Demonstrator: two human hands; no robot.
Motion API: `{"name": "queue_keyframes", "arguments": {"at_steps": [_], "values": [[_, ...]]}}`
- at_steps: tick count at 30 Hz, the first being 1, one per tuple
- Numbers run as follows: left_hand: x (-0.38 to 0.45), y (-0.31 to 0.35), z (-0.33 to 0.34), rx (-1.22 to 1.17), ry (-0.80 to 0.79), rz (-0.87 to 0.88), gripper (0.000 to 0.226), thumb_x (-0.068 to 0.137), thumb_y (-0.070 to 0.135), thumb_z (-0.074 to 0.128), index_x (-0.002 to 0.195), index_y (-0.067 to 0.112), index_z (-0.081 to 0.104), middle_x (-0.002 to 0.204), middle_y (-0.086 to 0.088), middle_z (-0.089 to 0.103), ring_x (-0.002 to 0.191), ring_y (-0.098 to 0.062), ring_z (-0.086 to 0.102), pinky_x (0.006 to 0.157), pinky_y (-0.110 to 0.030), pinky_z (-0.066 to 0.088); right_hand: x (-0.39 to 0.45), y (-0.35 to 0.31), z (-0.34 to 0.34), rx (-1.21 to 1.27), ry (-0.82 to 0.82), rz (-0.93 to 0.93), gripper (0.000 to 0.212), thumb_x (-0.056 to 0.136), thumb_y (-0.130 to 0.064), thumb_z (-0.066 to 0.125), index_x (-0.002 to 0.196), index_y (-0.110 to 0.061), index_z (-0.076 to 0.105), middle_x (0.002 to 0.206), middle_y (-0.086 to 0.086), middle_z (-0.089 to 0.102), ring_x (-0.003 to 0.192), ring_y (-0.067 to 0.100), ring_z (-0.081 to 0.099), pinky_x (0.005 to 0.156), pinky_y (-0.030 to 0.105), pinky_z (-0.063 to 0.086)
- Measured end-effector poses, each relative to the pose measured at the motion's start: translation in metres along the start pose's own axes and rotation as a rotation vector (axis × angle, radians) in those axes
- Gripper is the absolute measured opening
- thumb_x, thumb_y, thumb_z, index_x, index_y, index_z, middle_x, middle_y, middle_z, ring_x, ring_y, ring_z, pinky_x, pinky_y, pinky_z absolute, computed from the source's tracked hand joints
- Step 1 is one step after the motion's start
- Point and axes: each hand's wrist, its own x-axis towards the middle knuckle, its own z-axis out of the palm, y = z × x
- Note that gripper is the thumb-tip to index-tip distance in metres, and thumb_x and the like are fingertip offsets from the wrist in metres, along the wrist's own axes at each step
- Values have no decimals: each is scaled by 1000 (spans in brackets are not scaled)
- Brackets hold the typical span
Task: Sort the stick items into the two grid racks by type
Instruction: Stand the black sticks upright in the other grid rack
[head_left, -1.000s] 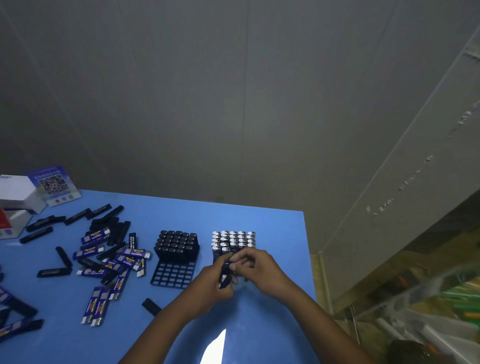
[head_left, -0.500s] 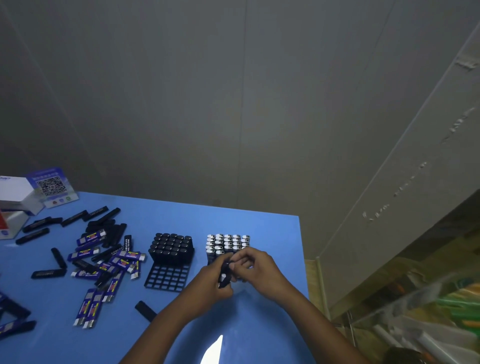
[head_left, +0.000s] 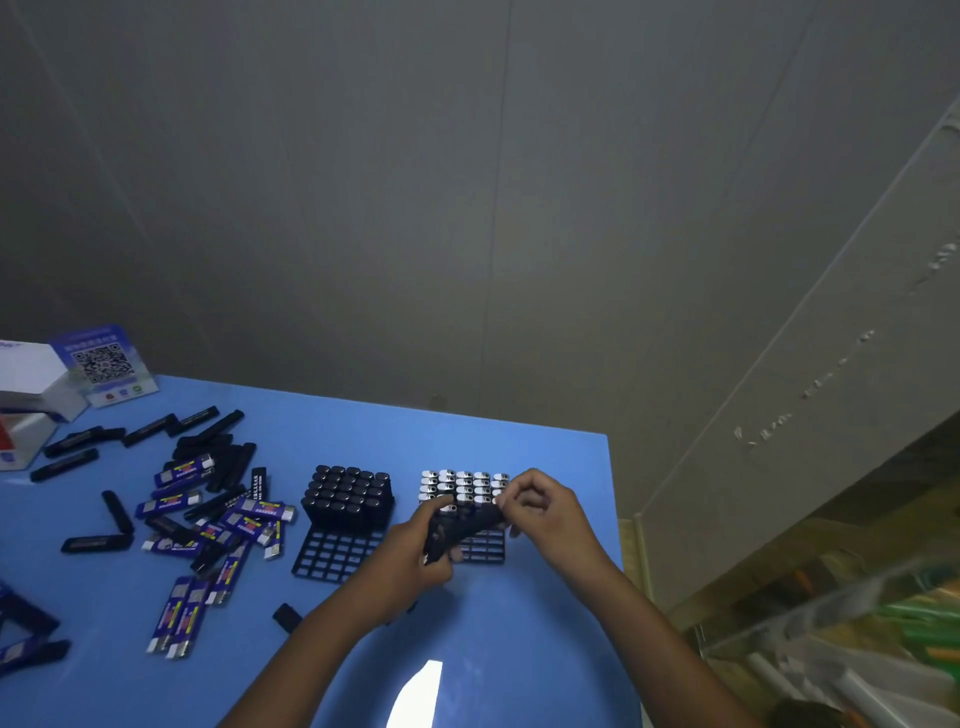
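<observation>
Hands meet over the right grid rack (head_left: 480, 545) near the blue table's (head_left: 545, 623) right edge. Left hand (head_left: 415, 551) fingers clamp a dark stick (head_left: 460, 525); right hand (head_left: 540, 506) pinches its upper end. Left grid rack (head_left: 337, 553) stands just beside; loose sticks (head_left: 208, 519) crowd the left, with bare tabletop nearest the person.

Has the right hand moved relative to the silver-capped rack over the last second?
No. The right hand stays at the near right corner of the silver-capped rack, pinching the dark stick with the left hand.
</observation>
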Motion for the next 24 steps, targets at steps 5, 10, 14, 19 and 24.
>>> {"name": "queue_keyframes", "arguments": {"at_steps": [5,10,14,19,24], "values": [[3,-18,-6,-45,14,-25,59,88,8,63,137,32,40,89,1,70,81,-12,65,82,-29,52,0,6,-8,231,-65,164,22,95,-4,63,117,-7,66,103,24,72,83,27,72,74,26,56],[5,-30,-8,-55,-2,-34,63,89,9,64,140,33,36,89,2,70,88,-20,65,84,-28,52,-4,11,-5,310,-191,221,50,92,7,63,136,-15,55,121,25,65,89,32,71,82,33,58],[4,-34,-8,-58,3,-29,64,90,10,64,142,32,35,89,2,69,88,-16,64,84,-21,50,-8,6,3,188,-233,138,65,90,10,63,142,-27,48,112,17,62,86,31,71,80,35,58],[-2,-40,-11,-81,23,-32,64,89,8,65,142,29,36,92,-11,67,91,-23,63,84,-15,47,-11,-7,14,28,-216,63,55,84,9,66,126,-25,55,94,8,62,79,18,66,71,25,54],[-17,-41,-16,-81,55,-55,66,89,5,64,145,21,33,97,-16,65,92,-21,63,85,-9,44,-13,-7,24,-66,-145,-42,32,86,-2,72,100,-27,58,78,6,60,68,15,53,66,27,45]]}}
